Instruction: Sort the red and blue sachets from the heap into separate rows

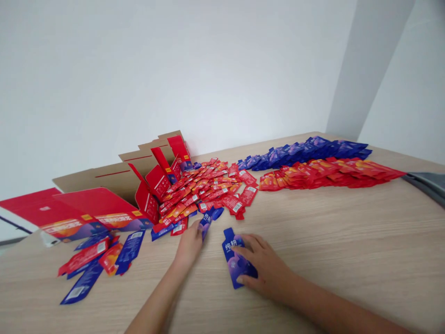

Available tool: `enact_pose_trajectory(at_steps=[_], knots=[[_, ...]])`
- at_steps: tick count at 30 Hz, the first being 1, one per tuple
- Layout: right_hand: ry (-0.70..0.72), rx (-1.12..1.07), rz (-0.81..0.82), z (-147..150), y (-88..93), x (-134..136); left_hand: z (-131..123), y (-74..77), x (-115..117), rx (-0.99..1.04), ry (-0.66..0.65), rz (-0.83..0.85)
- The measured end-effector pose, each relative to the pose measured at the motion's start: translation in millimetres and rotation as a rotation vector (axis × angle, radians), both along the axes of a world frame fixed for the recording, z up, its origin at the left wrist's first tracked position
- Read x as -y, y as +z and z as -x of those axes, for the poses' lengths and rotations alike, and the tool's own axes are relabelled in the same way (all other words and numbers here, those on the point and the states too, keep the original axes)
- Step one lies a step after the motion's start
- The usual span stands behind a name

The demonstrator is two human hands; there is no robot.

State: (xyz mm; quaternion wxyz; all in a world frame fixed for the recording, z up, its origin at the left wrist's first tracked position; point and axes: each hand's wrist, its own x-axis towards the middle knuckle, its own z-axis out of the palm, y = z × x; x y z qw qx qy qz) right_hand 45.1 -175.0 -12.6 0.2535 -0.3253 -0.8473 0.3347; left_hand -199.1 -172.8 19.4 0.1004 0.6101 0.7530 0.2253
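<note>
My left hand (190, 240) is closed on a small blue sachet (207, 219) at the front edge of the loose heap. Its fingertips are partly hidden. Another blue sachet (231, 257), with white lettering and a narrow top tab, is held by its right side in my right hand (262, 264). The thumb and fingers grip it low over the tabletop. Just beyond my left hand lies the heap of red sachets (208, 183), with a few blue ones mixed in.
Open red and blue cartons (114, 208) stand at the left. Several loose sachets (83, 257) lie in front of them. Overlapping rows of blue sachets (302, 150) and red sachets (327, 172) stretch to the right. A dark grey object (429, 183) sits at the right edge.
</note>
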Motion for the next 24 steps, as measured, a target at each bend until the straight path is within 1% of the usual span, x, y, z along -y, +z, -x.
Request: enact_pose_trajectory(at_steps=[2,4,5,7,8,9,11,12,14,16,18,20,22,24], knots=[[0.046,0.087,-0.058,4,1.1,5,-8,-9.9,10,0.315,0.023,-0.087],[0.021,0.073,-0.043,7,1.5,5,-20,-21.3,16,0.611,0.088,-0.124],[-0.008,0.036,-0.009,7,1.6,3,-27,-25.8,18,0.759,0.126,-0.129],[-0.090,-0.072,0.105,6,1.5,-3,-40,-30.1,20,1.050,0.203,-0.136],[-0.139,-0.138,0.184,4,1.1,-7,-46,-29.6,20,1.180,0.240,-0.143],[-0.189,-0.215,0.269,2,0.4,-11,-52,-27.5,19,1.288,0.276,-0.153],[-0.268,-0.399,0.430,-1,-2.1,-18,-65,-20.2,16,1.435,0.335,-0.185],[-0.285,-0.488,0.492,-2,-3.8,-20,-73,-16.0,14,1.487,0.341,-0.205],[-0.276,-0.598,0.548,0,-7.1,-22,-92,-8.7,10,1.575,0.284,-0.232],[-0.261,-0.590,0.485,1,-8.9,-21,-113,-4.8,5,1.607,0.182,-0.234],[-0.272,-0.515,0.347,0,-8.1,-21,-130,-4.8,-1,1.567,0.102,-0.221],[-0.297,-0.443,0.230,-4,-5.3,-23,-140,-7.6,-6,1.504,0.053,-0.217],[-0.330,-0.389,0.202,-9,-2.6,-27,-143,-11.2,-10,1.473,0.036,-0.237],[-0.358,-0.352,0.221,-12,-2.1,-32,-142,-14.0,-14,1.475,0.040,-0.267]])
